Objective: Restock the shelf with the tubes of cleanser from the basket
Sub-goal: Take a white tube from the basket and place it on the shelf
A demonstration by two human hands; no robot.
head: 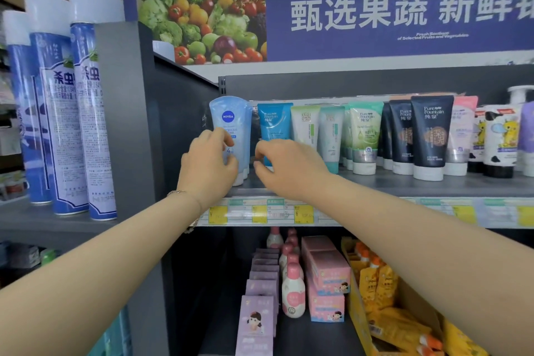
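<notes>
At the left end of the grey shelf [375, 186], mid-frame, the left hand [206, 160] grips the front pale-blue Nivea tube [229, 115], thumb and fingers curled round its lower half. The tube stands upright on its cap (more of the same stand behind it). Just right of it, the right hand [289, 166] has its fingers curled at the foot of the blue Pure Fountain tube [273, 121]; I cannot tell whether they actually grip it.
</notes>
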